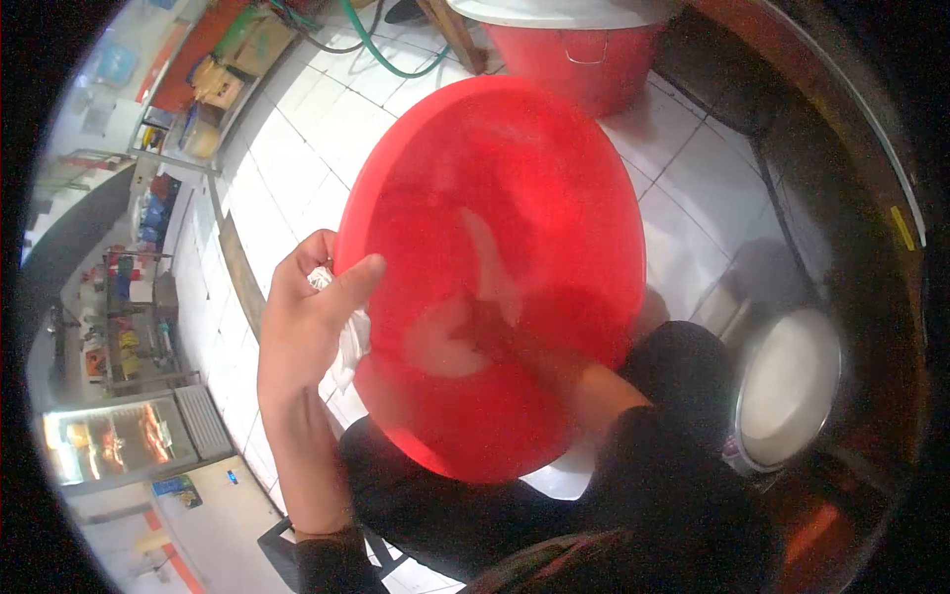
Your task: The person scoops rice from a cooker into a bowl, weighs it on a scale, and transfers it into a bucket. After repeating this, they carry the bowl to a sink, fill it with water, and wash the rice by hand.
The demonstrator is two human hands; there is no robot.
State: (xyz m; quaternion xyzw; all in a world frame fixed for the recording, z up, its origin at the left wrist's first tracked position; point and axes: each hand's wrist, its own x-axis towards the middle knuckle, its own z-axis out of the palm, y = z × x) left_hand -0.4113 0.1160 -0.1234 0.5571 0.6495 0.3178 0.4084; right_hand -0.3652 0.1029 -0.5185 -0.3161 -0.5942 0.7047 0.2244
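Note:
A large red basin [564,228] is tilted toward me over my lap. My left hand [315,297] is closed on its left rim, thumb over the edge and fingers behind. Crumpled white material [350,354], perhaps plastic or cloth, hangs beside that hand, outside the basin. Deep inside the basin is my right hand [500,337], dark and smeared by motion, so its fingers cannot be made out. It is next to a pale, whitish mass [440,346] low on the basin's inner surface. A pale streak [482,243] runs upward from there.
A red tub [579,69] with a pale lid stands beyond the basin. At right is a round metal pot [789,386] with whitish contents. A green hose [381,59] lies on the white tiles. Shelves [129,317] and a lit glass case [114,436] line the left.

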